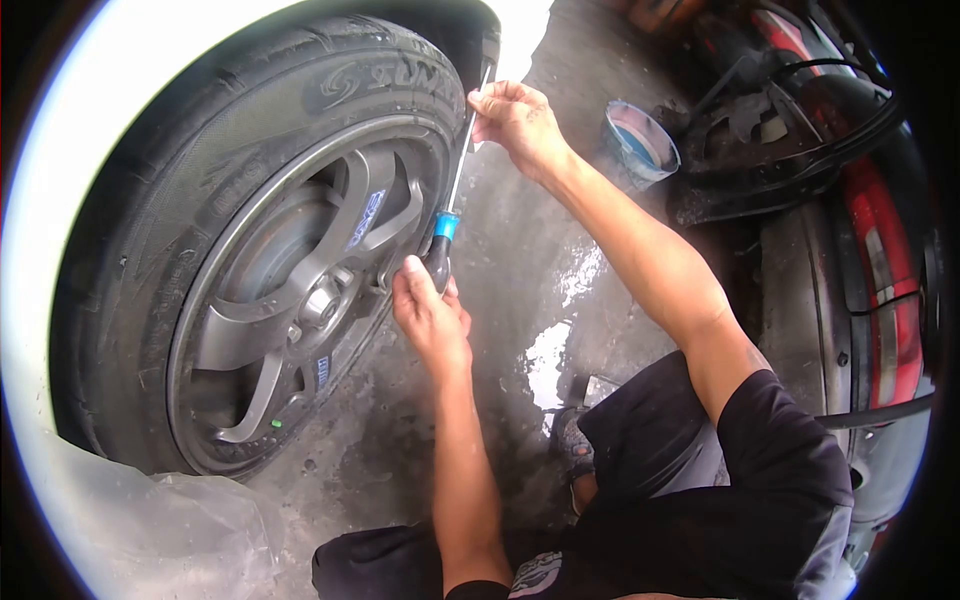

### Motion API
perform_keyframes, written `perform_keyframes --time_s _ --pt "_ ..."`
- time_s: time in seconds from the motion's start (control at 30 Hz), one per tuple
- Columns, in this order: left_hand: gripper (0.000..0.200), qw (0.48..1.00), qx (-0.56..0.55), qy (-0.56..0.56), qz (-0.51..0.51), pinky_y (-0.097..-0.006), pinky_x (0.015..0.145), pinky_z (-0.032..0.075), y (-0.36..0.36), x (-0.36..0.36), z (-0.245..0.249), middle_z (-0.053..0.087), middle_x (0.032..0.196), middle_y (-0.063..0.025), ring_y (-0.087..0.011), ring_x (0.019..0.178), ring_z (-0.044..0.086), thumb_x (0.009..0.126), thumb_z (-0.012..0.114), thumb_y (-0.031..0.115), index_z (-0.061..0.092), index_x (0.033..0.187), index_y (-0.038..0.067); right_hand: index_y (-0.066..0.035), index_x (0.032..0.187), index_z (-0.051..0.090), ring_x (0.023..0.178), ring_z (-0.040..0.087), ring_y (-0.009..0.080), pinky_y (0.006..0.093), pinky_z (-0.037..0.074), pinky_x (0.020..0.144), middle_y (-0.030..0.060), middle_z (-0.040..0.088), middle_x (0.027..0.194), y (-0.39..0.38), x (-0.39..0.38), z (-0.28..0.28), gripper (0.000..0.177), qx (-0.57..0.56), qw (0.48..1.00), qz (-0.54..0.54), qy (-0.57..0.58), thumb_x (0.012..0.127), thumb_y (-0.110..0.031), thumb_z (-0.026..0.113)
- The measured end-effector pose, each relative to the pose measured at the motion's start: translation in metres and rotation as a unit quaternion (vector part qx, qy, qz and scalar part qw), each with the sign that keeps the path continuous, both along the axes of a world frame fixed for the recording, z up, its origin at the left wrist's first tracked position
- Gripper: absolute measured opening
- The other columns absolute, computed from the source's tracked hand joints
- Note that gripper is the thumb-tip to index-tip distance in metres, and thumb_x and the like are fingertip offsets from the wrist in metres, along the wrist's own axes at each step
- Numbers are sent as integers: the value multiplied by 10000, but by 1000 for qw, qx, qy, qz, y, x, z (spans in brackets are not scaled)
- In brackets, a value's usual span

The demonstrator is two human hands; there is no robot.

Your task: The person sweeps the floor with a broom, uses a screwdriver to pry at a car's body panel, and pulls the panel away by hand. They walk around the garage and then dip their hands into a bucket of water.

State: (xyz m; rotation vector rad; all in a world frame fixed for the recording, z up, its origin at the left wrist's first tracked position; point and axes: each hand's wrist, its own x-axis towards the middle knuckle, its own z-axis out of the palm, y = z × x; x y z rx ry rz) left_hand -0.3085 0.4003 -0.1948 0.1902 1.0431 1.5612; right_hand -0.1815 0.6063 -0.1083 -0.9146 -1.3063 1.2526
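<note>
My left hand is closed around the black and blue handle of a long screwdriver, low beside the wheel. The metal shaft points up and slightly right, along the edge of the tire. Near the tip, my right hand pinches the upper shaft between thumb and fingers. The shaft's tip reaches the gap between the tire and the white fender. A grey spoked wheel rim with a green valve cap faces me.
On the wet concrete floor stands a blue bucket, up and right of my right hand. Dark car parts and a red light strip line the right side. Clear plastic sheeting hangs at the lower left.
</note>
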Motion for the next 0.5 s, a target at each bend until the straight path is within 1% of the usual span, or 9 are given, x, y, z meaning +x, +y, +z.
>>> perform_keyframes --time_s 0.03,0.07,0.13,0.17,0.27,0.3,0.33,0.43,0.5 --pt "371 1000 0 0 0 -238 407 357 3 6 -9 605 908 -75 -76 568 516 1053 601 341 557 1224 15 23 938 638 594 659 179 291 565 572 95 668 744 1 0 0 140 0 1000 -2 2 934 -82 731" --pt "342 976 93 176 93 -247 469 417 8 18 -26 599 976 -93 -106 677 562 1030 642 275 550 1233 15 22 932 636 591 657 179 292 563 573 97 668 745 2 0 0 143 1 1000 -4 4 933 -83 733" --pt "388 799 172 547 182 -268 668 535 6 12 -34 556 1151 -135 -197 988 608 946 742 93 533 1263 10 18 919 635 588 655 178 292 563 573 95 666 737 0 -1 1 146 -1 1000 -8 -3 931 -85 738" --pt "388 800 172 545 186 -268 668 535 10 11 -37 556 1151 -135 -197 988 608 946 742 93 533 1263 10 13 906 633 584 653 177 293 562 573 93 664 729 0 -2 3 151 -2 1000 -12 -11 928 -88 743" --pt "364 831 218 469 206 -279 558 504 12 7 -42 590 1034 -117 -162 791 610 1007 688 261 532 1227 16 1 879 633 576 646 170 286 554 566 89 661 711 0 -3 3 163 -1 1000 -12 -11 921 -97 756" --pt "405 968 124 209 68 -294 529 488 5 -2 -33 598 983 -122 -165 718 601 1034 627 336 535 1257 11 1 879 633 576 646 170 286 554 566 89 661 711 2 -1 2 163 -1 1000 -12 -13 921 -97 756" --pt "465 994 15 -73 -77 -309 501 472 -1 -8 -26 607 932 -127 -169 644 592 1061 567 412 539 1286 6 -3 874 635 573 642 167 283 550 564 86 661 705 4 2 1 164 7 1000 -9 -28 920 -101 758" --pt "566 998 -32 -44 -44 -275 375 352 -1 15 -7 588 791 -96 -111 470 460 1075 431 556 524 1255 28 -8 865 636 569 635 160 278 542 560 80 661 703 8 4 -2 167 15 999 -11 -38 919 -106 760" --pt "435 994 89 -66 -7 -267 435 405 -1 21 -24 603 906 -101 -117 533 503 1059 573 411 495 1274 41 -10 862 636 568 632 157 276 538 558 78 662 707 7 4 -2 169 13 999 -18 -35 919 -108 761"
